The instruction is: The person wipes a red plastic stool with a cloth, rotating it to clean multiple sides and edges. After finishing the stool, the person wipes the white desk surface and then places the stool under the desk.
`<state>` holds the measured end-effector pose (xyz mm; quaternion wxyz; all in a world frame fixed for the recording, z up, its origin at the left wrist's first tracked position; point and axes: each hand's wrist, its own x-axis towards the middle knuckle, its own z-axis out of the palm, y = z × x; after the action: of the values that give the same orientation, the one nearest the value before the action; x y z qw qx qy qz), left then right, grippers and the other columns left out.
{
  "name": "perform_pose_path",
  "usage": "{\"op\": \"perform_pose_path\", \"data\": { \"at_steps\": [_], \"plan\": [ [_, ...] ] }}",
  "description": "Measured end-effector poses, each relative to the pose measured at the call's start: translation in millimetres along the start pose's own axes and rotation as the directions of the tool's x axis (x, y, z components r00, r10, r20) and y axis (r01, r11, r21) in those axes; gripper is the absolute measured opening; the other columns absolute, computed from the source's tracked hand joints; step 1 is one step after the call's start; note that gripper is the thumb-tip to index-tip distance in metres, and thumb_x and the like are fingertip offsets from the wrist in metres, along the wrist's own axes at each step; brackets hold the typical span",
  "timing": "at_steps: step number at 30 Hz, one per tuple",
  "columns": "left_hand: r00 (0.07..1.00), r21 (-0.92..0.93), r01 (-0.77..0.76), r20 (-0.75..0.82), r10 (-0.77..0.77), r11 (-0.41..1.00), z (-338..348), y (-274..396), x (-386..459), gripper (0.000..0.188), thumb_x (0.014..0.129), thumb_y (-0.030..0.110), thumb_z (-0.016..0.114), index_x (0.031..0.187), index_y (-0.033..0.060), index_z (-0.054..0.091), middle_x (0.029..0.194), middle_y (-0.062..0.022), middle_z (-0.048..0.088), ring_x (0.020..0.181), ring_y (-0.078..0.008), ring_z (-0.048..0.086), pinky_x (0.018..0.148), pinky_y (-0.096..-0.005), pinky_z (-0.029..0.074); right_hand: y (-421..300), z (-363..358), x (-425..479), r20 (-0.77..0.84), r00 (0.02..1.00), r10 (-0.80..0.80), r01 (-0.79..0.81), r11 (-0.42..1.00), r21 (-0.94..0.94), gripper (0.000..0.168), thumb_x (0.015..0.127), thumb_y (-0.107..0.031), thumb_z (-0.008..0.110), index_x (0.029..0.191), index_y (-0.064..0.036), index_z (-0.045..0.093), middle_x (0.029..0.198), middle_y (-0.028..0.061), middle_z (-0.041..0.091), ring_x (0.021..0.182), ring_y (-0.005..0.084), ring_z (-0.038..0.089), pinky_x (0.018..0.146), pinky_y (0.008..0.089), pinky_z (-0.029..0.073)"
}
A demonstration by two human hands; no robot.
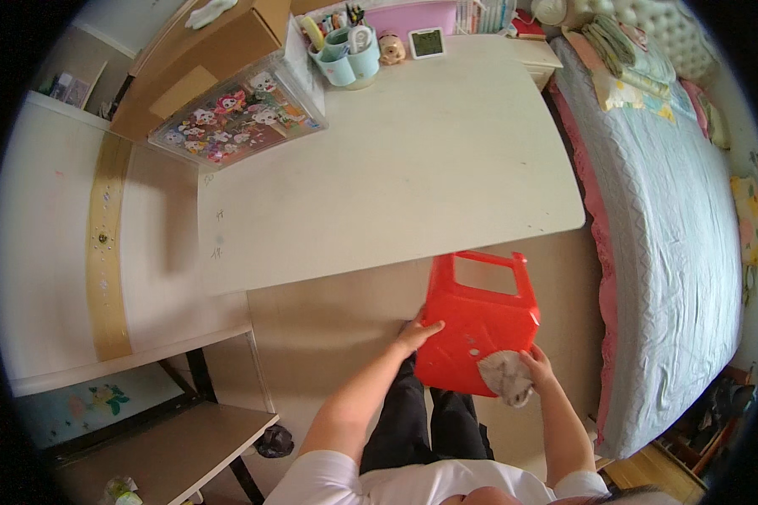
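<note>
A red plastic stool (461, 322) is tilted in front of my legs, with its seat facing up toward me and an open leg frame pointing at the desk. My left hand (421, 333) grips its left edge, thumb lying over the seat surface. At the seat's lower right corner, my right hand (537, 366) holds a greyish-white cloth (506, 377) that lies partly over the red plastic and hangs past its edge. The fingers under the stool are hidden on both sides. A small pale round spot shows near the middle of the seat.
A whitish desk (391, 170) stands ahead, its front edge close to the stool. On it are a clear display case (240, 120), a pen holder (347, 60) and a digital clock (427, 43). A bed (669, 252) runs along the right. A shelf board (183, 448) juts out at lower left.
</note>
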<state>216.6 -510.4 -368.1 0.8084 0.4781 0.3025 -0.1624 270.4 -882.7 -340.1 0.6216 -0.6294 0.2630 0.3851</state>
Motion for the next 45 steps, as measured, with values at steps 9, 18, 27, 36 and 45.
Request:
{"op": "perform_pose_path", "data": {
  "at_steps": [9, 18, 27, 36, 45],
  "plan": [
    [0.909, 0.178, -0.101, -0.384, 0.164, 0.979, -227, 31, 45, 0.066, 0.084, 0.023, 0.081, 0.139, 0.0023, 0.052, 0.128, -0.0096, 0.066, 0.121, -0.0227, 0.059, 0.104, -0.0383, 0.047, -64, 245, 193, 0.245, 0.969, -0.042, 0.12, 0.942, -0.314, 0.058, 0.096, -0.024, 0.072, 0.144, 0.0, 0.05, 0.133, 0.0108, 0.063, 0.119, 0.0201, 0.06, 0.1, 0.0344, 0.051],
    [0.837, 0.264, -0.049, -0.516, 0.184, 0.963, -319, 66, 64, 0.066, 0.086, 0.023, 0.079, 0.142, 0.005, 0.049, 0.131, -0.0094, 0.063, 0.121, -0.0237, 0.059, 0.103, -0.0396, 0.048, -58, 283, 305, 0.038, 0.988, -0.151, 0.15, 0.988, 0.04, 0.049, 0.099, -0.027, 0.066, 0.139, -0.002, 0.053, 0.135, 0.0127, 0.061, 0.119, 0.0236, 0.061, 0.1, 0.0394, 0.051],
    [0.831, 0.208, 0.002, -0.544, 0.114, 0.978, -341, 55, 44, 0.065, 0.089, 0.023, 0.077, 0.145, 0.0077, 0.046, 0.133, -0.0092, 0.06, 0.121, -0.0246, 0.058, 0.101, -0.0409, 0.049, -30, 222, 274, -0.113, 0.99, -0.085, 0.107, 0.972, 0.207, 0.047, 0.1, -0.027, 0.064, 0.139, -0.002, 0.054, 0.136, 0.013, 0.061, 0.12, 0.0247, 0.061, 0.101, 0.0408, 0.051],
    [0.835, 0.202, 0.034, -0.543, 0.083, 0.979, -335, 47, 38, 0.065, 0.091, 0.023, 0.074, 0.147, 0.0104, 0.044, 0.136, -0.009, 0.057, 0.121, -0.0255, 0.057, 0.1, -0.0422, 0.05, -33, 255, 310, -0.098, 0.991, -0.092, 0.121, 0.929, 0.35, 0.046, 0.1, -0.028, 0.062, 0.138, -0.002, 0.054, 0.136, 0.0132, 0.061, 0.121, 0.0259, 0.06, 0.101, 0.0422, 0.051],
    [0.926, 0.155, 0.027, -0.377, 0.034, 0.988, -184, -35, 37, 0.065, 0.094, 0.023, 0.072, 0.15, 0.0131, 0.041, 0.139, -0.0088, 0.054, 0.121, -0.0265, 0.057, 0.098, -0.0435, 0.051, -33, 291, 231, -0.002, 0.999, -0.034, 0.029, 0.828, 0.56, 0.045, 0.101, -0.028, 0.06, 0.138, -0.003, 0.054, 0.136, 0.0134, 0.061, 0.122, 0.0271, 0.06, 0.101, 0.0436, 0.052]
  ]
}}
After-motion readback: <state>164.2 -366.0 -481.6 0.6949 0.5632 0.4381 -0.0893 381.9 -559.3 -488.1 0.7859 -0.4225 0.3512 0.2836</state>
